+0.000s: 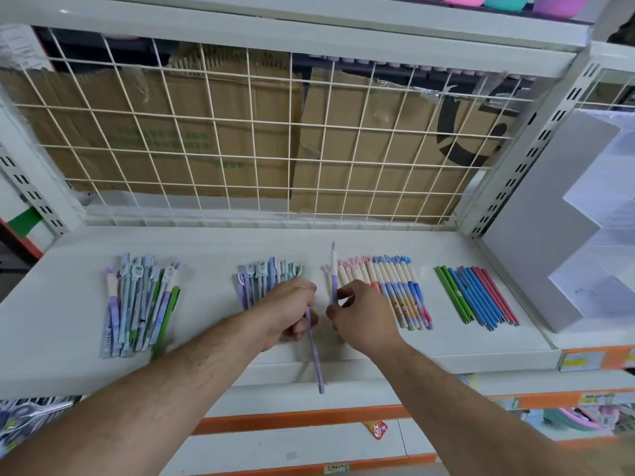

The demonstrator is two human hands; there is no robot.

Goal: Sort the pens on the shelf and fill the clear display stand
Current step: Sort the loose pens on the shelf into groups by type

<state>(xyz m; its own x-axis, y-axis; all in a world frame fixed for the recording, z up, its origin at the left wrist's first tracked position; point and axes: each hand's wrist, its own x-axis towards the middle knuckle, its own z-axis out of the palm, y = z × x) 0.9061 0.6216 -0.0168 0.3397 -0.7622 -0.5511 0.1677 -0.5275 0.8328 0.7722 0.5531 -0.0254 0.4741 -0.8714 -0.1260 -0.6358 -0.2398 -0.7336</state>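
Note:
Four groups of pens lie on the white shelf (213, 242): a mixed heap (137, 304) at the left, a blue-purple bunch (264, 273) in the middle, a row of cream, pink and blue pens (395, 290), and a row of slim green, blue and red pens (477, 297) at the right. My left hand (288, 310) is shut on a purple pen (316, 359) whose tip points down past the shelf's front edge. My right hand (360, 317) pinches a purple-and-white pen (334, 269) standing upright. The stepped display stand (549, 207) rises at the right.
A white wire grid (261, 139) with cardboard behind it closes the back of the shelf. Orange-edged lower shelves (309, 417) hold small packaged goods. An upper shelf (309, 25) hangs overhead with coloured items on it.

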